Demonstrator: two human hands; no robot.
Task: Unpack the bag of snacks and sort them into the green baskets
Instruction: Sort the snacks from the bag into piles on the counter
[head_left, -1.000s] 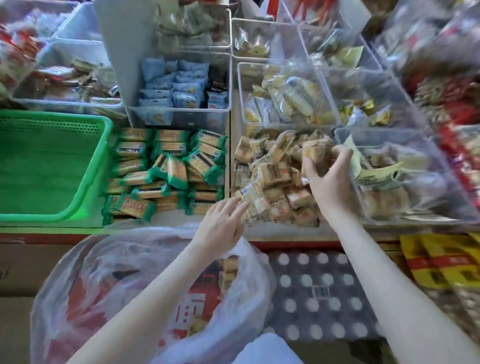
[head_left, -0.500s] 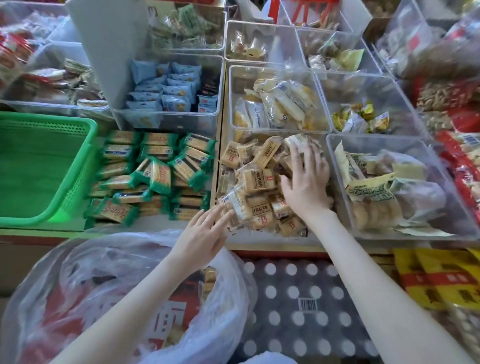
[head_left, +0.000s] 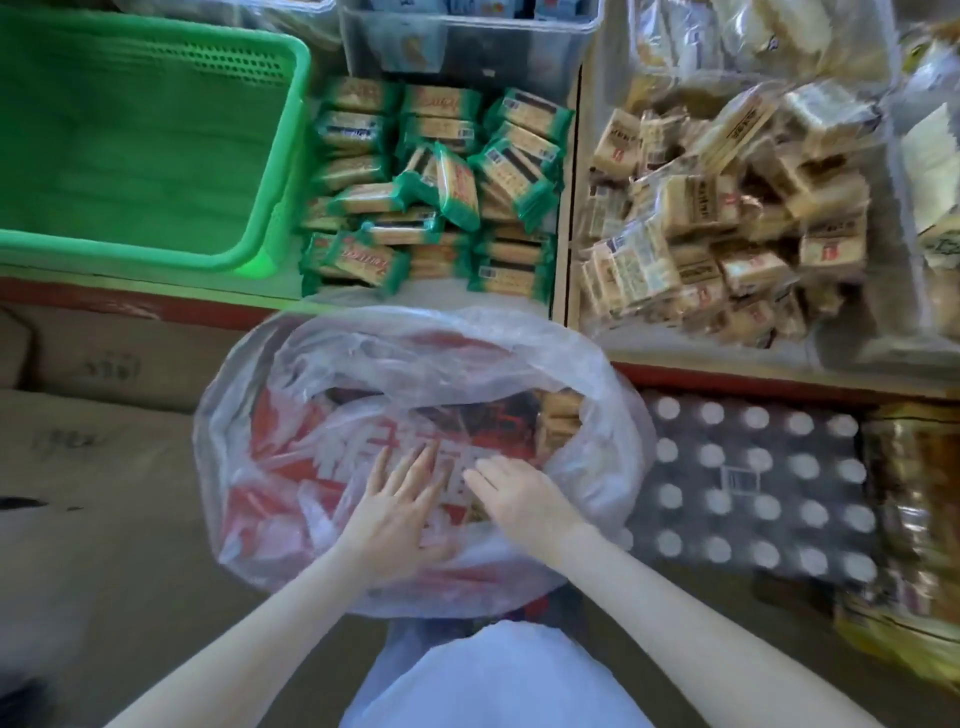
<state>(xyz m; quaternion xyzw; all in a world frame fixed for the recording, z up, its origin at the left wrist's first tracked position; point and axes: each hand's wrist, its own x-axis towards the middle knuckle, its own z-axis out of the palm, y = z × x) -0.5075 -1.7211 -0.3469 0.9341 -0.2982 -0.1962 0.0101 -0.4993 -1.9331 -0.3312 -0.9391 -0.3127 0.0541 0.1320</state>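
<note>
Hands on plastic bag (head_left: 395, 353).
Left hand (head_left: 400, 501) flat, released; right hand (head_left: 514, 496) grip unclear; green basket (head_left: 280, 171) at 10 o'clock.

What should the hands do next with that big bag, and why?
Probably close on some tan snack packs in the plastic bag: the left hand lies flat and empty on it, the right hand is beside it, and packs show inside.
</note>
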